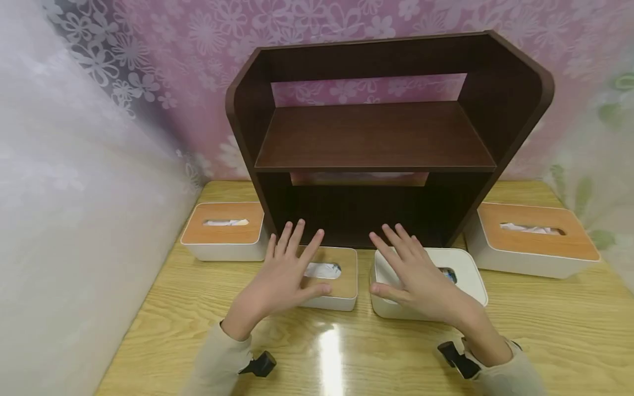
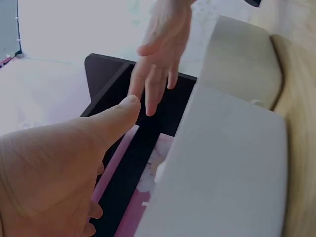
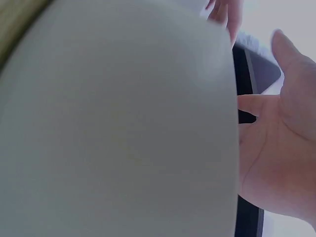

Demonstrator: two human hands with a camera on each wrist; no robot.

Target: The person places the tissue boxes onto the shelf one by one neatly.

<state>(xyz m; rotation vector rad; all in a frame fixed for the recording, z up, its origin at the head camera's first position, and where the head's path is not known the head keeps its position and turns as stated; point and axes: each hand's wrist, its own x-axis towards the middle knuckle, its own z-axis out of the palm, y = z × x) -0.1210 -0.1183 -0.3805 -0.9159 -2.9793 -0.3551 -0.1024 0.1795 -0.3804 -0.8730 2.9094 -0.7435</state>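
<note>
My left hand (image 1: 284, 278), fingers spread and straight, hovers over a tissue box (image 1: 346, 275) with a light wood lid and white sides, hiding its left part. White tissue shows in that box's oval slot. Over the all-white tissue box (image 1: 468, 269) my right hand (image 1: 421, 278) is spread in the same way, palm down, covering much of its lid. Something blue shows in that slot. In the left wrist view the left hand (image 2: 54, 173) is above the box's white side (image 2: 222, 168). The right wrist view has the right hand (image 3: 281, 148) beside a large white box wall (image 3: 118, 123).
A dark brown two-tier shelf (image 1: 376, 137) stands behind both boxes on the wooden table (image 1: 386, 352). Tissue boxes with orange-brown lids flank it, one at left (image 1: 228, 231) and a bigger one at right (image 1: 540, 236). Floral curtains (image 1: 198, 71) surround the table.
</note>
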